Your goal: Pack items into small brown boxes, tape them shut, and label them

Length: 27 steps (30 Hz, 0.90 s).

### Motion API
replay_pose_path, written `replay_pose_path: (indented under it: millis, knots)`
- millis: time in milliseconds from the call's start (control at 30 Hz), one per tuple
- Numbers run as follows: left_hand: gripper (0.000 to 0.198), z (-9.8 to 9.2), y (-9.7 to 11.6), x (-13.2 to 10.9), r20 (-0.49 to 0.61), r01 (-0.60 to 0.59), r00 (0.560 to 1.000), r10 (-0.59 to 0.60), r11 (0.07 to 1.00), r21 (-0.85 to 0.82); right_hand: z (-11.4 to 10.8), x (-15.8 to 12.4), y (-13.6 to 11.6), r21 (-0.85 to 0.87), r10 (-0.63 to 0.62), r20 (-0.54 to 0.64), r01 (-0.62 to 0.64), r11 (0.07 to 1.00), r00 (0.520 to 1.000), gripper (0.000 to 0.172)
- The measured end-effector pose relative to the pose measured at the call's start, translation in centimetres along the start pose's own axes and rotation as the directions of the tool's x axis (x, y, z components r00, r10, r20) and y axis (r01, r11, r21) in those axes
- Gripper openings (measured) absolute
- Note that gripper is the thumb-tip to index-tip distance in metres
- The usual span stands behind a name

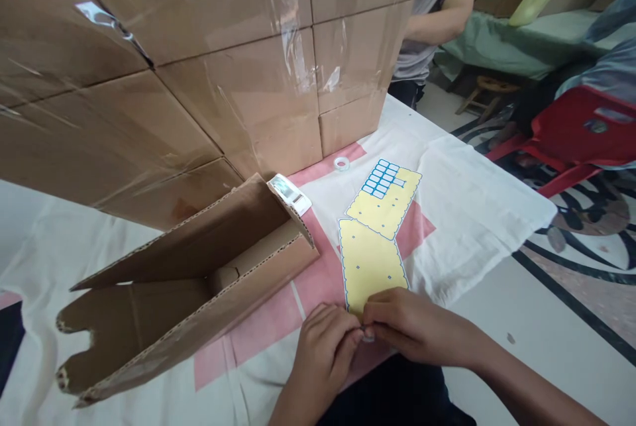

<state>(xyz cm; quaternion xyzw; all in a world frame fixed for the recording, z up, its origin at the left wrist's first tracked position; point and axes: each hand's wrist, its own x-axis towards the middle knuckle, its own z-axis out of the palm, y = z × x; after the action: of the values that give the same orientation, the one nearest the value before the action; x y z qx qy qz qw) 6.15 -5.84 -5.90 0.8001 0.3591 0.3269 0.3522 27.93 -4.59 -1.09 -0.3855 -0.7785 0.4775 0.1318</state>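
My left hand (325, 343) and my right hand (405, 320) meet at the near edge of the table, fingertips pinched together. Between them shows a tiny pale piece, too small and covered to name. Just beyond the fingers lies a yellow card (370, 267) with a wavy blue border and a few small marks; my hands cover its near end. Touching its far end is a second yellow card (382, 207). Small white blue-edged rectangles (381, 177) sit in rows on that card's upper part.
To the left stands an open cardboard box (258, 280), with a white device with a small screen (291, 194) at its far end. A tape-wrapped carton stack (238, 75) rises behind. A white ring (342, 163) lies on the cloth. Beyond are a person (442, 15) and a red chair (581, 128).
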Motion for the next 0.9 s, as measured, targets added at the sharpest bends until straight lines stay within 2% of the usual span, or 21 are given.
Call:
replay_pose_path:
  millis: [133,267,333,400,467,533,567,600,700,767,900]
  knots:
    - [0.023,0.0,-0.1,-0.3,-0.026,0.056,0.998,-0.055,0.998,0.016,-0.7,0.6,-1.0,-0.06,-0.007,0.022,0.008,0.998,1.0,0.019]
    - [0.023,0.1,0.0,-0.2,-0.103,0.075,0.992,-0.07,0.996,0.044,-1.3,1.4,-1.3,-0.125,-0.048,-0.004,0.047,0.991,0.999,0.026]
    - [0.026,0.0,0.0,-0.2,-0.139,0.111,0.985,-0.107,0.994,0.02,-2.2,1.8,-0.9,-0.176,-0.082,-0.04,0.073,0.982,0.996,0.03]
    - [0.031,-0.1,-0.1,-0.3,-0.18,0.171,0.968,-0.177,0.984,-0.046,-3.8,2.3,0.0,-0.25,-0.068,-0.188,0.02,0.968,0.98,0.032]
    - [0.035,-0.3,-0.2,-0.5,-0.195,0.221,0.951,-0.239,0.969,-0.112,-5.6,3.1,1.4,-0.361,-0.043,-0.411,-0.119,0.925,0.911,0.033]
    - [0.037,-0.3,-0.3,-0.5,-0.178,0.223,0.954,-0.239,0.969,-0.107,-6.9,4.4,2.9,-0.499,-0.071,-0.536,-0.247,0.83,0.841,0.035]
    - [0.038,-0.2,-0.4,-0.5,-0.163,0.199,0.964,-0.208,0.978,-0.07,-7.2,5.2,3.7,-0.574,-0.1,-0.531,-0.271,0.773,0.841,0.036]
    - [0.038,-0.1,-0.4,-0.4,-0.148,0.16,0.976,-0.161,0.987,-0.017,-7.3,6.0,4.4,-0.642,-0.12,-0.492,-0.266,0.719,0.862,0.036]
    - [0.038,0.3,-0.5,-0.1,-0.092,0.041,0.995,-0.028,0.989,0.141,-6.6,7.9,5.8,-0.774,-0.139,-0.306,-0.161,0.613,0.942,0.036]
    - [0.039,0.5,-0.5,0.0,-0.063,0.017,0.998,-0.006,0.983,0.183,-6.0,8.5,6.1,-0.785,-0.131,-0.246,-0.118,0.608,0.96,0.036]
    - [0.04,0.7,-0.6,0.1,-0.031,0.053,0.998,-0.048,0.982,0.182,-5.2,8.3,5.8,-0.711,-0.064,-0.27,-0.154,0.686,0.961,0.037]
